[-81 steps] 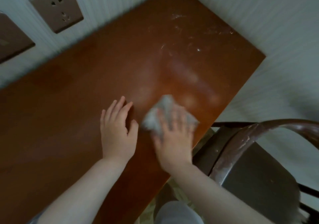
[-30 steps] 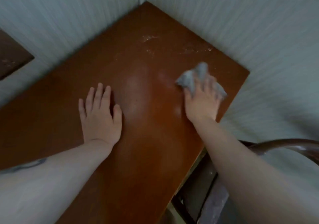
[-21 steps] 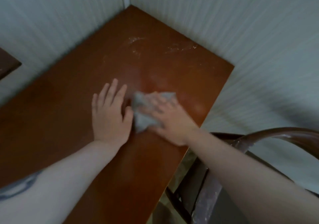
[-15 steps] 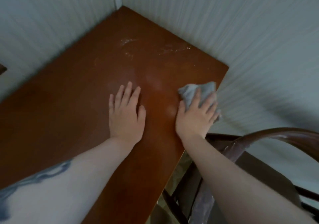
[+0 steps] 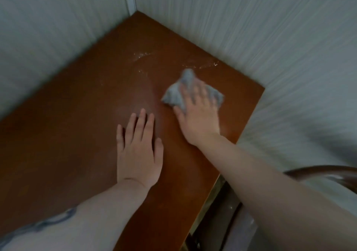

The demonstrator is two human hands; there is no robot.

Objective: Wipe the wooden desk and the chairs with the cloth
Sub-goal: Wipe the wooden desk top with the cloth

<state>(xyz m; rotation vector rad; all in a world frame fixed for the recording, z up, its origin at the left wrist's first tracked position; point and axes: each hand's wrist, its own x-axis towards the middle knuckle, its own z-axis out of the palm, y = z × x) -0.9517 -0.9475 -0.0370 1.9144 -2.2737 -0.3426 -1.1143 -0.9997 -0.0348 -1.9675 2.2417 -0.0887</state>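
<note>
The reddish-brown wooden desk (image 5: 81,119) fills the corner of the room. My right hand (image 5: 199,115) presses a crumpled grey cloth (image 5: 174,94) flat on the desktop near its right end; the cloth sticks out past my fingers and is blurred. My left hand (image 5: 138,150) lies flat on the desk with its fingers spread, a little left of and nearer than the right hand, holding nothing. White dusty smears (image 5: 143,55) mark the desktop beyond the cloth, toward the walls.
Pale ribbed walls (image 5: 251,28) meet at a corner right behind the desk. A dark curved chair back (image 5: 324,175) shows at the lower right, beside the desk's right edge, partly hidden by my right forearm.
My right hand has slid the cloth from the desk's right edge back onto the desktop, farther toward the walls. My left hand stays flat in the same place. The view has shifted slightly.
</note>
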